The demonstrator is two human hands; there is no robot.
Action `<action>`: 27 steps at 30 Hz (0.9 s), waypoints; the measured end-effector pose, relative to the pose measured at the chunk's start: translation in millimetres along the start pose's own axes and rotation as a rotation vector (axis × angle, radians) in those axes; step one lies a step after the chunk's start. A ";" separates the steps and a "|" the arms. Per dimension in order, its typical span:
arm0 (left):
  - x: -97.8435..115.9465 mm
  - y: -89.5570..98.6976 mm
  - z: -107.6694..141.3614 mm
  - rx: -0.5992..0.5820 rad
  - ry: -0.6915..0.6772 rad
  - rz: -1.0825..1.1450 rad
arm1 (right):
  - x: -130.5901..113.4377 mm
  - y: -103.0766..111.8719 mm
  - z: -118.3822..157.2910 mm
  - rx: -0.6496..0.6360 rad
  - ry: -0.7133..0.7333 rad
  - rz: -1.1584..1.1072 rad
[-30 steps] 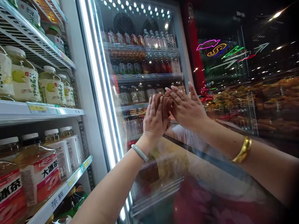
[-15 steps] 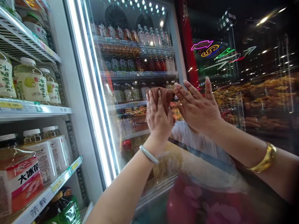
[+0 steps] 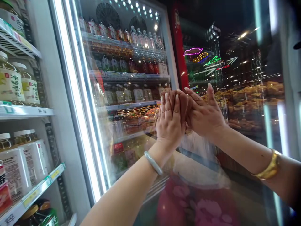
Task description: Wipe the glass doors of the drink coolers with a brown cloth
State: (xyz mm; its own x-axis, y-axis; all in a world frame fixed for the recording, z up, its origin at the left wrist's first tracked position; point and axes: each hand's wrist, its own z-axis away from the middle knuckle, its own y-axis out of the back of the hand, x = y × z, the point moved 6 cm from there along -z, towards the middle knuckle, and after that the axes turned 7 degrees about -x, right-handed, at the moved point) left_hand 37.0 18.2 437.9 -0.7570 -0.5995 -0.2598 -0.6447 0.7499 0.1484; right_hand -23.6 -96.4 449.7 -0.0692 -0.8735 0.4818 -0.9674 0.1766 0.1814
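Brown cloth [image 3: 183,104], bare glass [image 3: 134,130] leftward

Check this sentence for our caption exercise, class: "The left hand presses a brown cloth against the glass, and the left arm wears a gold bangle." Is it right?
Not quite. In the head view, the left arm wears a pale bangle; the gold bangle is on the right arm. The left hand does press a brown cloth against the glass.

left hand [image 3: 169,125] partly hides the brown cloth [image 3: 184,102].
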 end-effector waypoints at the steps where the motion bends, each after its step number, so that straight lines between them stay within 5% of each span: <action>1: 6.4 -0.8 0.7 -0.038 -0.074 0.001 | 4.6 2.5 5.5 0.008 -0.005 0.024; 3: 12.1 -0.7 1.2 -0.070 -0.120 0.000 | 13.0 7.2 15.4 0.022 -0.025 0.068; 7: 26.7 -3.7 5.5 0.029 0.042 0.001 | 22.4 12.6 28.4 -0.004 -0.052 0.111; 11: 60.2 -14.1 12.5 -0.084 -0.298 0.034 | 34.3 19.6 47.6 -0.044 -0.035 0.102; 13: 60.6 -15.1 10.2 -0.134 -0.360 0.034 | 45.3 24.1 58.5 -0.049 -0.068 0.089; 18: 73.0 -18.8 1.3 0.002 -0.002 0.057 | 59.9 31.7 74.7 -0.010 -0.092 0.143; 22: 111.2 -31.4 7.2 -0.081 -0.321 0.128 | 65.9 34.8 86.9 -0.051 -0.055 0.180; 24: 108.1 -31.7 5.6 -0.096 -0.445 0.105 | 71.8 38.0 92.9 -0.060 -0.073 0.202; 27: 89.7 -29.0 -5.0 -0.027 -0.265 0.085 | 79.8 40.9 96.7 -0.069 -0.123 0.233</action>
State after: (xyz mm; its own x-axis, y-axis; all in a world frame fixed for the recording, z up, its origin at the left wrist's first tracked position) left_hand -12.8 -58.7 415.1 -0.7569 -0.4376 -0.4854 -0.5851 0.7846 0.2050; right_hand -92.2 -202.7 412.7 -0.3208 -0.8537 0.4103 -0.9034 0.4059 0.1383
